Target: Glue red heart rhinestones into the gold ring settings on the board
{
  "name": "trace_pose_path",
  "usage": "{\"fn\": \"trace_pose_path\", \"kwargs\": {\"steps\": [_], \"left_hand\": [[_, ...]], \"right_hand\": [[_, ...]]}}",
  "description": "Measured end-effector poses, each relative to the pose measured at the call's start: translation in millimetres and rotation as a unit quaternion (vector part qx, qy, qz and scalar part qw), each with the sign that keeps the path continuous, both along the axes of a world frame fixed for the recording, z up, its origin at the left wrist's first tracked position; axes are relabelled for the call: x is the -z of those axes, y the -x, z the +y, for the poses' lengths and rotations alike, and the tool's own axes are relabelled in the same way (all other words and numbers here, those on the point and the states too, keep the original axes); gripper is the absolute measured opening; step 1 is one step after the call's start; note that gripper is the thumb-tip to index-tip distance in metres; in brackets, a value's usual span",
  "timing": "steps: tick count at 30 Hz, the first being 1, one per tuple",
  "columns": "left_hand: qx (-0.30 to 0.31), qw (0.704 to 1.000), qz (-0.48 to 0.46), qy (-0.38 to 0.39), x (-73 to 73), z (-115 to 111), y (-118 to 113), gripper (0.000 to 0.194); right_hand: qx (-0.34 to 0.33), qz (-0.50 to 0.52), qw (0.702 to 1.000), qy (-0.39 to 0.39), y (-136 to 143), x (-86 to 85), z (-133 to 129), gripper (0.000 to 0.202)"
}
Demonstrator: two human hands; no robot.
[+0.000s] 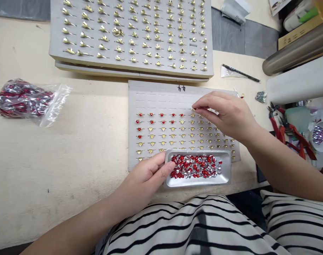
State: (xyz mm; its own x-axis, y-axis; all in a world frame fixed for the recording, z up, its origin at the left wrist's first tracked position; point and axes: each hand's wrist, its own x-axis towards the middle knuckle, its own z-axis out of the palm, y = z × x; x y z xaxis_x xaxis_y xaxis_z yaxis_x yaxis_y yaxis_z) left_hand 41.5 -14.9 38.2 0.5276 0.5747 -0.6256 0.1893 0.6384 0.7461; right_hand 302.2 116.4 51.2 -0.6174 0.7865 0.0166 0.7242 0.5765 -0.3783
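My left hand [148,177] grips the left end of a shallow silver tray [198,182], thumb over its rim. Loose red and silver-backed gems [193,166] fill most of the tray. Behind it lies a grey foam ring board [161,102] with rows of gold rings [172,136] in its slits. Red heart-shaped stones [151,114] sit in several rings at the upper left; many others show bare gold tops. My right hand [221,111] is closed in a pinch at a ring in the top filled row. Its fingertips hide whatever is between them.
A larger foam board [132,65] of gold rings stands at the back. On the left lies a zip bag [26,99] of red and silver gems. Right are a black pencil-like stick [241,73], red-handled pliers [300,140], a dish of purple gems [319,135] and a roll [296,47].
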Motion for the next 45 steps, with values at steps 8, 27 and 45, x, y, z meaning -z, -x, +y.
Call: {"fn": "trace_pose_path", "kwargs": {"steps": [8, 27, 45], "left_hand": [[-0.010, 1.000, 0.004, 0.007, 2.5, -4, -1, 0.041], [-0.001, 1.000, 0.002, 0.007, 3.2, -2, -1, 0.046], [-0.017, 1.000, -0.014, 0.011, 0.2, -1, 0, 0.046]], "right_hand": [[-0.012, -0.060, 0.998, -0.024, -7, 7.0, 5, 0.026], [-0.014, -0.075, 0.997, -0.032, -8, 17.3, 11, 0.033], [-0.004, -0.104, 0.992, -0.066, -9, 20.3, 10, 0.027]]}}
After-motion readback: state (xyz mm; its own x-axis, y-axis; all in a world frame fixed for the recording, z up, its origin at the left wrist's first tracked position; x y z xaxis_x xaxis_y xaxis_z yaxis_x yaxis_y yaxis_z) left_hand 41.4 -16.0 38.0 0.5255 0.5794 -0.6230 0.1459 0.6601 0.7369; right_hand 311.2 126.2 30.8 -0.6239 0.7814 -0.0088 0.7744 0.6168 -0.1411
